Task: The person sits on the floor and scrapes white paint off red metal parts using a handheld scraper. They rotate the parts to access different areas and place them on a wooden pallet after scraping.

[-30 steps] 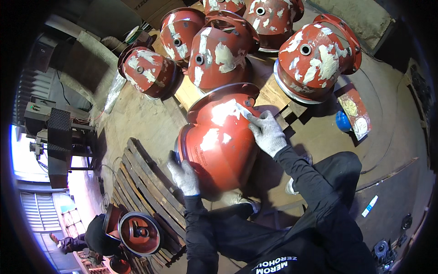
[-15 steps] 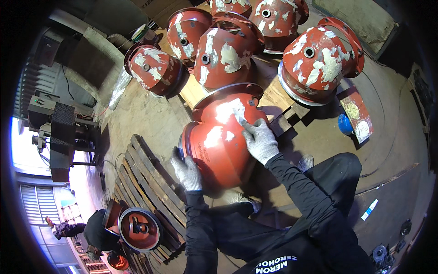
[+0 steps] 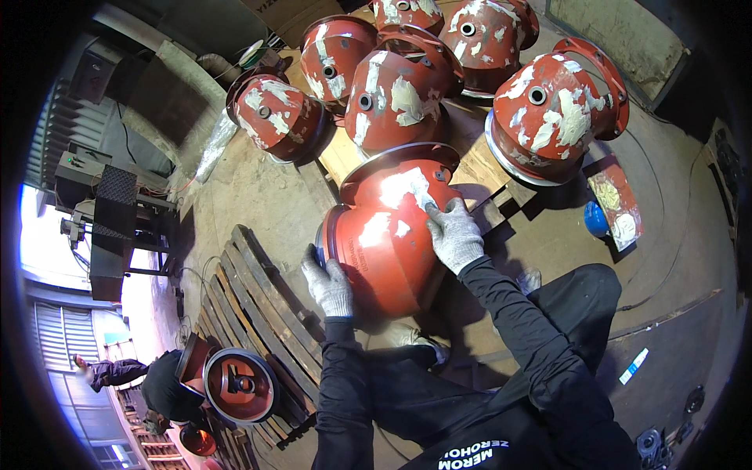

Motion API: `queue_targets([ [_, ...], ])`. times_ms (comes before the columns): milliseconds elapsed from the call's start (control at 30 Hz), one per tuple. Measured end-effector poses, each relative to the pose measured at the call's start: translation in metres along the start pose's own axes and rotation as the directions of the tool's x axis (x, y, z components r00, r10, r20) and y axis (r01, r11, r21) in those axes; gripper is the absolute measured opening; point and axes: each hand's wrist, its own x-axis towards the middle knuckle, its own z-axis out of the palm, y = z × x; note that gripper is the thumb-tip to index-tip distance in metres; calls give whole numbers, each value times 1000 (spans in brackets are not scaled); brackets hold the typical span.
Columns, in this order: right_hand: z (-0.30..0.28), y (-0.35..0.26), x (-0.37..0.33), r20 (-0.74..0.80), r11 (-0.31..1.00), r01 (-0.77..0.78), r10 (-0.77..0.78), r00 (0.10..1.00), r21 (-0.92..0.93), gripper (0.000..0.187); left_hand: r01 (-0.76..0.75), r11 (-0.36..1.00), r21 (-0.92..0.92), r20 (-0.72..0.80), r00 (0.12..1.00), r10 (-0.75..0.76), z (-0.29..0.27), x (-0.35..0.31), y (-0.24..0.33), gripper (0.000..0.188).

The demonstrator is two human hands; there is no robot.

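In front of me stands a large red metal housing (image 3: 384, 270) with a round body, a dark flange rim and white filler patches (image 3: 403, 188). My left hand (image 3: 327, 286), in a grey glove, grips the rim at its left side, thumb apart from the fingers. At the upper right of the housing, my gloved right hand (image 3: 456, 237) presses its pinched fingertips to the lower edge of the biggest patch. What lies in that pinch is too hidden to make out.
More red housings (image 3: 548, 117) with dried filler stand on wooden boards (image 3: 478, 168) ahead. On the right lies a filler-smeared board (image 3: 615, 196) beside a blue lid (image 3: 595, 219). A slatted pallet (image 3: 258, 305) bears a round red part (image 3: 240, 385) at left. A tube (image 3: 634, 366) lies far right.
The view has shifted slightly, so the scene sits a little further right. My right fingertips have moved a little down along the patch edge; my left hand stays at the rim.
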Motion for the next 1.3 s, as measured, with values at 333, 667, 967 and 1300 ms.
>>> queue_targets([
  [333, -8, 26, -2, -75, 966, 39, -20, 997, 254, 64, -24, 998, 53, -17, 1000, 25, 3, 1, -4, 50],
  [667, -7, -5, 2, 101, 976, 180, -193, 976, 118, 61, -17, 998, 61, -11, 1000, 17, 5, 3, -14, 49],
  [967, -42, -10, -3, 185, 964, 252, -263, 947, 83, 39, -50, 996, 77, 0, 999, 50, 3, 3, -11, 49],
  [1300, -245, 180, -83, -241, 709, -169, 439, 865, 685, 28, -30, 991, 130, 28, 999, 27, 2, 5, -11, 44],
])
